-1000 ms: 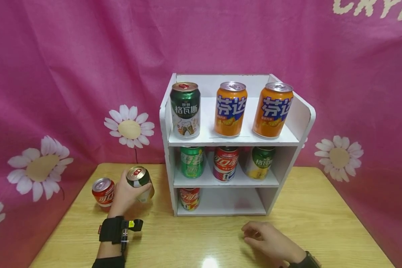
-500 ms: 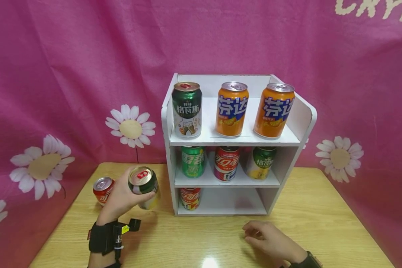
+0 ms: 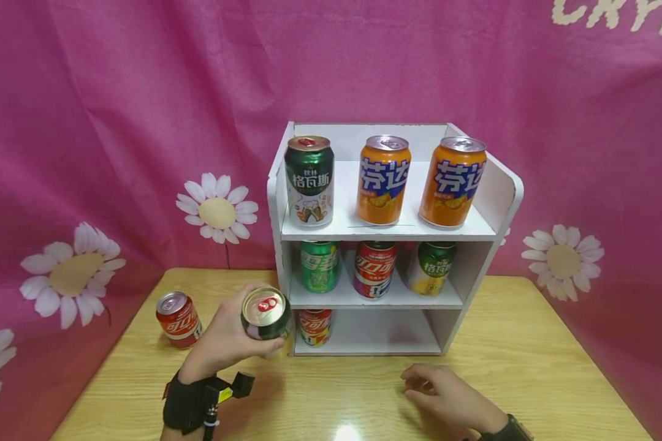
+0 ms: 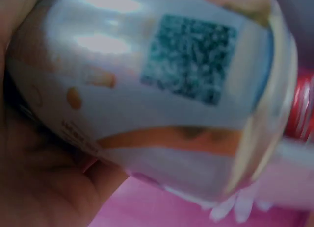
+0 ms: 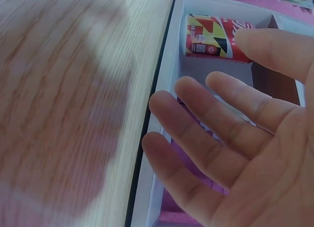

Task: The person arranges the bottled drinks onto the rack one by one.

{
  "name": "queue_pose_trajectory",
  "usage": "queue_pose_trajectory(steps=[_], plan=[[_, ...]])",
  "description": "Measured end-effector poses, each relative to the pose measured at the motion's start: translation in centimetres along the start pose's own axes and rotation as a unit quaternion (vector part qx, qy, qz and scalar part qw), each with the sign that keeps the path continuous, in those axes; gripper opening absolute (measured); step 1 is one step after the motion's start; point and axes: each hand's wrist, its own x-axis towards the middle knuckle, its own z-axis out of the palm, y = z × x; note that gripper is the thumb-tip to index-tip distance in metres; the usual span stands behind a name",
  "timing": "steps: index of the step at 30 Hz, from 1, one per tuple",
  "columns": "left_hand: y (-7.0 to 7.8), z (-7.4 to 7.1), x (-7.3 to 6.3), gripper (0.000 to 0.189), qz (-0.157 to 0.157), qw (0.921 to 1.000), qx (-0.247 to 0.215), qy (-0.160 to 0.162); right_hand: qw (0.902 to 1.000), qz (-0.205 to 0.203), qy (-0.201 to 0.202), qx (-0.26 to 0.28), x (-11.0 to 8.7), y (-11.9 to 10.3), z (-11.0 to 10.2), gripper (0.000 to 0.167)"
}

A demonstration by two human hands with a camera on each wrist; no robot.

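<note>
My left hand (image 3: 228, 337) grips a green and white drink can (image 3: 266, 313) with a gold lid and red tab, tilted, just in front of the shelf's lower left corner. In the left wrist view the pale side of this can (image 4: 191, 114) fills most of the picture, with a square code on it. My right hand (image 3: 447, 395) is at the front right of the table with fingers loosely bent, holding nothing. Before it stands a white three-tier shelf (image 3: 380, 347). On its bottom tier, at the left, is a red cola can (image 3: 315, 326), seen also in the right wrist view.
Another red cola can (image 3: 179, 320) stands on the wooden table (image 3: 320, 398) at the left. The middle tier bears a light green can (image 3: 319, 267), a cola can (image 3: 374, 269) and a green-yellow can (image 3: 433, 268). On top are a green-white can (image 3: 310, 181) and two orange cans (image 3: 383, 180).
My left hand has carried the green and white can rightward and nearer, from beside the red cola can to the shelf's lower left corner. The right hand has stayed in place.
</note>
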Motion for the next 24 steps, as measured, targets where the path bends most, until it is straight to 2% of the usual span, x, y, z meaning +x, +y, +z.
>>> queue_pose_trajectory(steps=[4,10,17,24], plan=[[0.3,2.7,0.7,0.067,0.018,0.9987,-0.029,-0.038,1.0000,0.005,0.000,0.002,-0.1,0.0,-0.1,0.026],[0.2,6.8,1.5,0.071,0.034,0.9970,-0.024,-0.065,1.0000,0.009,0.004,-0.001,-0.1,0.1,0.0,0.026],[-0.7,10.3,1.8,0.069,0.007,0.9965,-0.028,-0.079,1.0000,0.007,0.005,-0.001,0.0,0.2,-0.3,0.025],[-2.6,13.7,2.2,0.067,-0.026,0.9975,-0.006,-0.066,0.9991,0.010,0.027,-0.030,-0.5,0.9,-1.3,0.023]])
